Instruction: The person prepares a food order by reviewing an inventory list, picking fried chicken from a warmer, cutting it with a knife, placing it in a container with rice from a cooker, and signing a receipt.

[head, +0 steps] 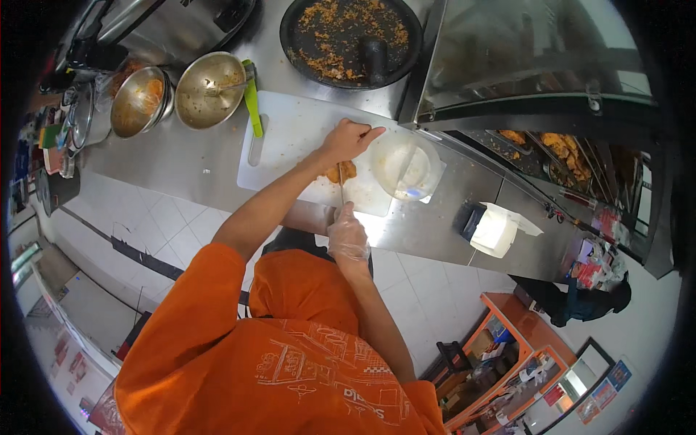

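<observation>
My right hand [348, 236], in a clear plastic glove, grips a knife [341, 187] whose narrow blade points away from me. The blade lies across a piece of browned, fried-looking food [348, 170] on a white cutting board [293, 117]. My bare left hand [350, 140] is above the board past the food, fingers curled and one digit pointing right. It is in line with the blade's far part; whether it holds the blade is hidden. My left forearm covers part of the food. A clear round plastic lid or bowl [405, 166] rests at the board's right.
A green-handled brush [252, 106] lies by two metal bowls [209, 89] [136, 103]. Beyond the board is a dark round pan [350, 46] with crumbs. A glass-fronted food cabinet [522, 65] stands at right, near an unfolded white box [493, 231].
</observation>
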Demonstrator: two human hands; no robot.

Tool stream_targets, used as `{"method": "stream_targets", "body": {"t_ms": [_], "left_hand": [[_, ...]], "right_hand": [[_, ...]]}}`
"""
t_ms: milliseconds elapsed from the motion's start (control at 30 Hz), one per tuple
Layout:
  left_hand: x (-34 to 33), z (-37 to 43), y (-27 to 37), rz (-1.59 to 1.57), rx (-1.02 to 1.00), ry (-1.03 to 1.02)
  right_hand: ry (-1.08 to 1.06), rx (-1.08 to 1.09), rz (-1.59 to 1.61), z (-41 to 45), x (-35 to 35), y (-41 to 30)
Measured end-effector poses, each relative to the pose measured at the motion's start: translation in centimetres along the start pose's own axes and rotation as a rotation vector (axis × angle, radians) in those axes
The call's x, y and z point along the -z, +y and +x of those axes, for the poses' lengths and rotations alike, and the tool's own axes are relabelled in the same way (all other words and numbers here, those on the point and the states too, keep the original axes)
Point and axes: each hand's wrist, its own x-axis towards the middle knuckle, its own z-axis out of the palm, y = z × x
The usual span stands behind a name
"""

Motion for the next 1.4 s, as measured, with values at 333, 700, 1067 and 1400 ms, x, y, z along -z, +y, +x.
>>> {"method": "stream_targets", "body": {"t_ms": [333,700,1067,1400], "left_hand": [[1.4,2.3,3.7,-0.286,0.021,-0.032],[-0.4,2.7,0.2,-0.035,-0.110,-0.048],[-2.2,1.7,2.1,-0.021,0.075,-0.136],[3.1,-1.9,3.1,-0.197,-0.096,0.464]], "right_hand": [[-0.031,-0.071,0.138,0.0,5.0,-0.3],[0.018,-0.057,0.065,1.4,3.0,-0.6],[0.020,-0.022,-0.064,0.9,1.7,3.6],[0.053,-0.189,0.218,-0.1,5.4,1.0]]}}
